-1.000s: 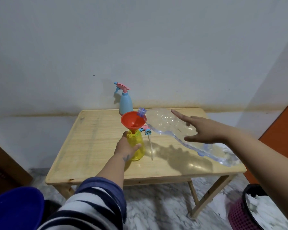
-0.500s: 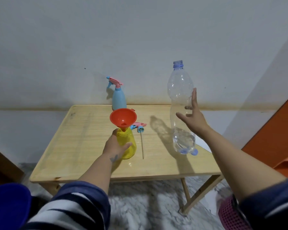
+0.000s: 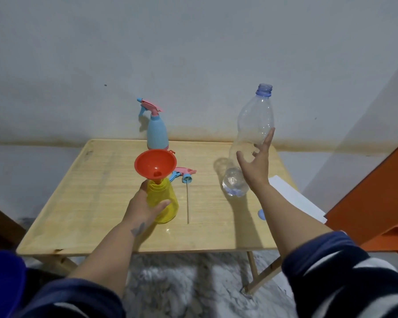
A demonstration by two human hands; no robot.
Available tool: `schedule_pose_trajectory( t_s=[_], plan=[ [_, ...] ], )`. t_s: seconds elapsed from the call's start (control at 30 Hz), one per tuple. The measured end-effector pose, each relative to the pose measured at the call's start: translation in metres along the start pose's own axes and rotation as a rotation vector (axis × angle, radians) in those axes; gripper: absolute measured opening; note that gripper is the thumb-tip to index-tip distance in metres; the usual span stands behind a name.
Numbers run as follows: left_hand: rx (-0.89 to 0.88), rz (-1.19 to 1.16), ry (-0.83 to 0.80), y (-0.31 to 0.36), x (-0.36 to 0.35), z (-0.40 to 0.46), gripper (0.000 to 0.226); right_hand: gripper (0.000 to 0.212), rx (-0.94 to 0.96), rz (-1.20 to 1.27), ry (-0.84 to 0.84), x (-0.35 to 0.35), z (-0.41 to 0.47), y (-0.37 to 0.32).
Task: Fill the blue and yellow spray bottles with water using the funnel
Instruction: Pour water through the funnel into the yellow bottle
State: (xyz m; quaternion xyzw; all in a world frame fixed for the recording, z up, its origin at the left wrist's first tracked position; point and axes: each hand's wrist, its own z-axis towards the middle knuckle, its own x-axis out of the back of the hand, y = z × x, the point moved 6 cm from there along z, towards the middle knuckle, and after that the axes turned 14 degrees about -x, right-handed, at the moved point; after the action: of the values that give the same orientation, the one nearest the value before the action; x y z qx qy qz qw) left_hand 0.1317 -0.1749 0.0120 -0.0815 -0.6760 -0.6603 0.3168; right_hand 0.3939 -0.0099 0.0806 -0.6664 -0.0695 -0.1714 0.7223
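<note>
While gripping the yellow bottle point(image 3: 162, 204) under the funnel point(image 3: 155, 164), left hand point(image 3: 143, 208); right hand point(image 3: 255, 167) fingers spread, right of it, by the clear bottle point(image 3: 249, 145).

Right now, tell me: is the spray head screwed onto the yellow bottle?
No, the spray head lies on the table, and the funnel sits in the yellow bottle.

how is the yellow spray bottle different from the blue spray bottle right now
The yellow spray bottle has its sprayer head off and an orange funnel in its neck; the blue spray bottle has its pink sprayer head on.
The yellow one is see-through; the blue one looks opaque.
The left hand grips the yellow one; nothing touches the blue one, which stands at the table's far edge.
Both stand upright.
</note>
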Motion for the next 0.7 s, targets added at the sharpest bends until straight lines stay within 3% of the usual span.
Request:
schedule_pose_trajectory(
  t_s=[0.23, 0.57, 0.7],
  plan=[
    [0.002, -0.005, -0.005, 0.002, -0.001, -0.001, 0.065, 0.095, -0.039, -0.008, -0.001, -0.002, -0.001, 0.012],
    [-0.011, 0.006, -0.034, 0.000, 0.001, -0.001, 0.070, 0.123, -0.155, -0.095, -0.092, 0.007, -0.026, 0.012],
    [-0.012, 0.022, -0.048, -0.003, 0.002, 0.001, 0.071, 0.120, -0.240, -0.218, 0.010, 0.006, -0.058, 0.017]
  ],
)
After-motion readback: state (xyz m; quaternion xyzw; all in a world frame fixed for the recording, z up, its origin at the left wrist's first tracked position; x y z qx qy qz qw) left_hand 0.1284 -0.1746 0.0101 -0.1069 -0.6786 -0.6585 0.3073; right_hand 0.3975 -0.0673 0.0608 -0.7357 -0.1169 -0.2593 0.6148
